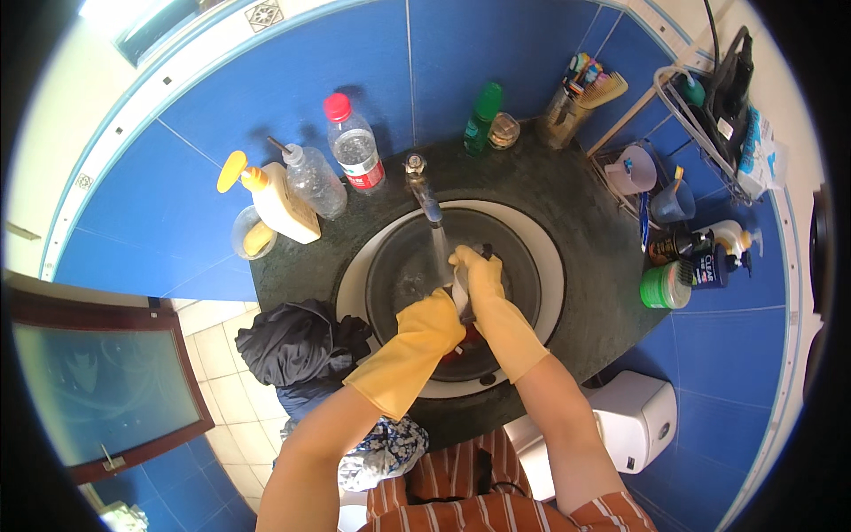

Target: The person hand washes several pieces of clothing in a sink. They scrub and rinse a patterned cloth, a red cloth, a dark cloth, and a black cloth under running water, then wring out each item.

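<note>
Both of my hands wear yellow rubber gloves over a dark round basin set in the white sink. My left hand is closed on the lower end of a dark and white piece of cloth. Higher up, my right hand grips the same cloth, a dark bit of it sticking out beyond the fingers. Water streams from the metal faucet into the basin just left of my right hand. Something red shows in the basin below the gloves, partly hidden by them.
Dark bunched clothes lie at the counter's left edge, above patterned fabric. A pump bottle, a clear bottle and a red-capped plastic bottle line the back left. A green tub stands right. Below is a toilet.
</note>
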A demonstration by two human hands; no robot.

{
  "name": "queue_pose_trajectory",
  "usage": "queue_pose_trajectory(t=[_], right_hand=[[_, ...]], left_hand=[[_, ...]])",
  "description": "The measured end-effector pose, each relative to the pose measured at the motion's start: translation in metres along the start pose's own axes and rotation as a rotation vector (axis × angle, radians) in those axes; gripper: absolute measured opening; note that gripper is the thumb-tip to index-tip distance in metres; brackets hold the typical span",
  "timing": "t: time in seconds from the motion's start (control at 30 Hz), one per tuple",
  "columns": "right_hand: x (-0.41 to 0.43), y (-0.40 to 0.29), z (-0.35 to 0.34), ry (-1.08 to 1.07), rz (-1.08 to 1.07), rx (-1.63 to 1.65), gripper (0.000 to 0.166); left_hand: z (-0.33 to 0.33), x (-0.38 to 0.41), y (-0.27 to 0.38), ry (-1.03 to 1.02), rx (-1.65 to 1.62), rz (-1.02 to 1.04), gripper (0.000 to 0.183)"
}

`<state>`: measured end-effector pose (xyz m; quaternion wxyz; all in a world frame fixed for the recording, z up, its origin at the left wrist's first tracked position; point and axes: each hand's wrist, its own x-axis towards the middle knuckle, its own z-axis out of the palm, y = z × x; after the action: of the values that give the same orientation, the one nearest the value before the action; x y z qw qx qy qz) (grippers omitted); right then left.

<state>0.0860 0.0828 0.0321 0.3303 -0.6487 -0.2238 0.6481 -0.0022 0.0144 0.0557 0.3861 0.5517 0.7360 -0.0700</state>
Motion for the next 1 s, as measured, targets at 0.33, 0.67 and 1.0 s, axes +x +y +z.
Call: queue_pose_trajectory(t=[0.33,0.67,1.0], right_hand=[[-0.008,0.011,-0.061,0.201,-0.117,0.306,0.022],[-0.181,0.121,-0.383,0.739,-0.017,0.259,0.089],[-0.236,0.374,-0.585,1.109,0.342,-0.475,0.041]], left_hand=[[0.014,0.005,0.017,0.115,-0.13,0.39,0.089],[0.078,0.005,-0.013,-0.118,-0.503,0.195,0.067],[0.119,0.067,-0.046,0.052,-0.33,-0.014,0.04]])
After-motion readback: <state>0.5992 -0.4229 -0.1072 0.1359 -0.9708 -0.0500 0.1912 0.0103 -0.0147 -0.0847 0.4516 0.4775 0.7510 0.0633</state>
